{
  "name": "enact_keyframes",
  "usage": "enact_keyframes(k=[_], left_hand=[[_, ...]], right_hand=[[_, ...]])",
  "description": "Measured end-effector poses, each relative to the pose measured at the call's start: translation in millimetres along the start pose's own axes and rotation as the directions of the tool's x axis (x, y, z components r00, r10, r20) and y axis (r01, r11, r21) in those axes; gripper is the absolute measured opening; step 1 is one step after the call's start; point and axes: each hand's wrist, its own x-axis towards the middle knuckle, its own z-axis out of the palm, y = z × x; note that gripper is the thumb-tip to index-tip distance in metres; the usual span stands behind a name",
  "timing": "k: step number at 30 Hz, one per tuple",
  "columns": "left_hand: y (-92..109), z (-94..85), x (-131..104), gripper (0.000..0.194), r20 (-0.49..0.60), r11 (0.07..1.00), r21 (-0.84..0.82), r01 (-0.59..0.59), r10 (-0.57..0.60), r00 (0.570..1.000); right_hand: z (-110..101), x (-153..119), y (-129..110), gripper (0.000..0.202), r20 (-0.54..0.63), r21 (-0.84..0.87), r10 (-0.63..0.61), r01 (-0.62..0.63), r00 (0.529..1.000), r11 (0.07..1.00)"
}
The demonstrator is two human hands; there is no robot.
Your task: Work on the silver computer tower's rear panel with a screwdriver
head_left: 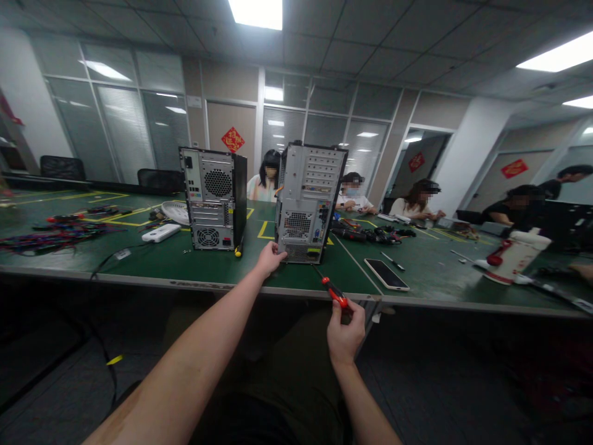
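A grey computer case stands upright on the green table, its rear panel with slots and ports facing me. At its lower left corner my left hand is closed, with thumb and fingers against the edge. My right hand, held just off the table's front edge, grips a red and black screwdriver by the handle end. The thin shaft points up and left to the bottom of the case; whether the tip touches a screw is too small to tell. A second computer case stands to the left.
A yellow-tipped tool lies beside the second case. Nearby are a white power bank-like block, bundled cables, a phone, and a white cup. Several people sit across the table. The table's front edge runs before me.
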Motion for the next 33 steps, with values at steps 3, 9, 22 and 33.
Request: enact_keyframes(k=[3, 9, 22, 33], left_hand=[[-2.5, 0.9, 1.5, 0.021, -0.002, 1.0, -0.01, -0.003, 0.003, 1.0], [-3.4, 1.4, 1.9, 0.021, -0.005, 1.0, -0.024, -0.007, 0.007, 1.0], [-3.9, 1.4, 2.3, 0.02, 0.013, 1.0, -0.018, 0.016, -0.015, 1.0], [-7.1, 1.1, 4.2, 0.023, 0.012, 0.999, -0.041, 0.025, -0.024, 1.0]], right_hand=[[-0.1, 0.9, -0.3, 0.028, -0.006, 0.008, -0.041, 0.041, 0.999, 0.999], [1.0, 3.3, -5.0, 0.026, 0.017, 0.019, -0.166, 0.166, 0.986, 0.986], [-0.6, 1.0, -3.0, 0.028, 0.016, 0.025, -0.078, 0.078, 0.997, 0.997], [0.0, 2.1, -7.4, 0.03, 0.019, -0.008, -0.169, 0.169, 0.985, 0.986]])
